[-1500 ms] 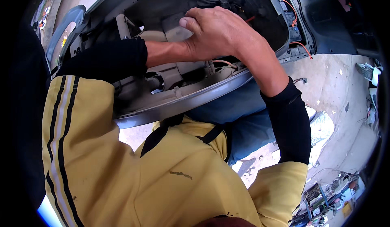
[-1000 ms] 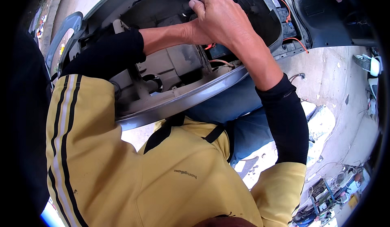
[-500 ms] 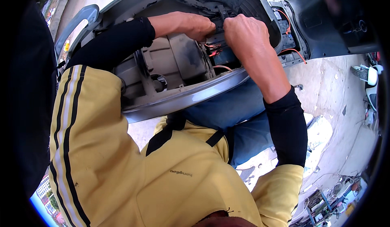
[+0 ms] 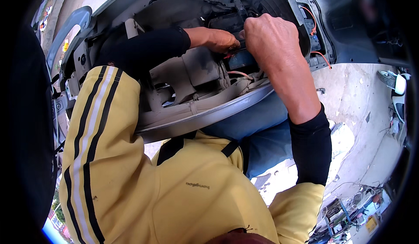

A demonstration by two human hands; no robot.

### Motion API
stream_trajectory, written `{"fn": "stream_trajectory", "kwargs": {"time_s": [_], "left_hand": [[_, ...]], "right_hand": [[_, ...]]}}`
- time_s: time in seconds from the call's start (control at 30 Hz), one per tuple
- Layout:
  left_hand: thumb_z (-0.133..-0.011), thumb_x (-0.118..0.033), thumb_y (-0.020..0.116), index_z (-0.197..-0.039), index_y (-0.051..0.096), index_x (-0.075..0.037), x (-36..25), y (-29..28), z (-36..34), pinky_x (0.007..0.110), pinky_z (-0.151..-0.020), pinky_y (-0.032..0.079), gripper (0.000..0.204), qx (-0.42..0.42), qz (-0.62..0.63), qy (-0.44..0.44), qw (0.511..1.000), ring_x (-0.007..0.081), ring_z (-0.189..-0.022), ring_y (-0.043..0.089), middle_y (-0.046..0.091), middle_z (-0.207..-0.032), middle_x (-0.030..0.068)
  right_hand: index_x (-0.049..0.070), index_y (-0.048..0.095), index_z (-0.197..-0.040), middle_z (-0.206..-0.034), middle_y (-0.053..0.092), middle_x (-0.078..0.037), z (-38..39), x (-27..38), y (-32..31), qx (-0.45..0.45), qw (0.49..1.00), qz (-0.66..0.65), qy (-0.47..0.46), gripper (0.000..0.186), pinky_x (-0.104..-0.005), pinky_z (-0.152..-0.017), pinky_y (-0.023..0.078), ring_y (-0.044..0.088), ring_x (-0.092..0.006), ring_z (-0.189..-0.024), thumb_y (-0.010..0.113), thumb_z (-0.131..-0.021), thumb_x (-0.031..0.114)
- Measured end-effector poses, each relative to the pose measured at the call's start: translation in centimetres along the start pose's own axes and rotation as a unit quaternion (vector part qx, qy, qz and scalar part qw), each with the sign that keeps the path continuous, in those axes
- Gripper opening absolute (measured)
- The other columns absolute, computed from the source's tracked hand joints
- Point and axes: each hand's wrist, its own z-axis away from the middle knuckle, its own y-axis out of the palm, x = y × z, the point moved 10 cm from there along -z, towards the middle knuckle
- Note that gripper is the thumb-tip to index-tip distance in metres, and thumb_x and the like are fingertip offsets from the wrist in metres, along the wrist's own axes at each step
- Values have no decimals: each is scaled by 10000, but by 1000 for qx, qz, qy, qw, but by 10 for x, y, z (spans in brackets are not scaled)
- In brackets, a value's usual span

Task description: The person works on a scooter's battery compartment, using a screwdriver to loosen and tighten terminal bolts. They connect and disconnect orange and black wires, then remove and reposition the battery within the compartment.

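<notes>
Both my hands are inside the opened body of a scooter [image 4: 205,124], over its battery compartment. My left hand [image 4: 220,40] reaches in from the left with its fingers pressed together beside a red wire end [image 4: 227,56]. Whatever lies between those fingertips is hidden. Close by on the right, my right hand [image 4: 273,36] is curled into a fist, its knuckles up and its thumb toward my left fingertips. Its grip is hidden from above. A bluish battery [image 4: 241,60] shows just below the hands, and a dark box [image 4: 226,22] sits behind them.
Orange wires [image 4: 312,21] run over another battery bay at the right, near the dark front panel [image 4: 349,25]. A grey grab rail [image 4: 72,32] stands at the far left. Tools and cables [image 4: 353,209] lie on the ground at the lower right, and a white scooter [image 4: 395,81] is parked beyond.
My left hand has moved down and right, nearer to my right hand and over the red wire end. My right hand stays closed in nearly the same place. The view has shifted slightly.
</notes>
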Motion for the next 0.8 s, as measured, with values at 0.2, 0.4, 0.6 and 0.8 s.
{"fn": "stream_trajectory", "kwargs": {"time_s": [0.2,0.4,0.6,0.8], "left_hand": [[-861,-121,658,-1207,672,-8,0,-10,1,434,-923,537,364,63,35,-34,997,373,-1065,679,723,-1115,202],[-825,-256,778,-1091,732,-11,1,-29,39,452,-908,545,365,184,-114,-139,966,374,-1043,687,738,-1033,194],[-800,-390,844,-1163,727,-4,10,-29,41,450,-911,546,542,240,-130,-191,943,365,-1075,699,745,-1107,176],[-765,-325,864,-1228,703,-27,23,-24,60,439,-973,532,574,258,-162,-191,933,374,-1116,678,731,-1126,180]], "right_hand": [[36,785,-822,-686,680,-185,28,-11,-68,-103,993,40,29,362,-413,-636,571,714,-333,-646,688,-989,341],[24,783,-1020,-668,631,-121,113,-98,-93,-157,936,-243,200,336,-302,-573,454,545,-153,-570,699,-1002,348],[-14,726,-1029,-770,665,-76,307,-191,-19,-418,642,-478,430,514,-184,-454,300,470,-51,-544,561,-1068,472],[-10,599,-1109,-845,535,-53,340,-204,109,-436,294,-832,175,385,-229,-420,284,385,-94,-465,488,-1110,358]]}}
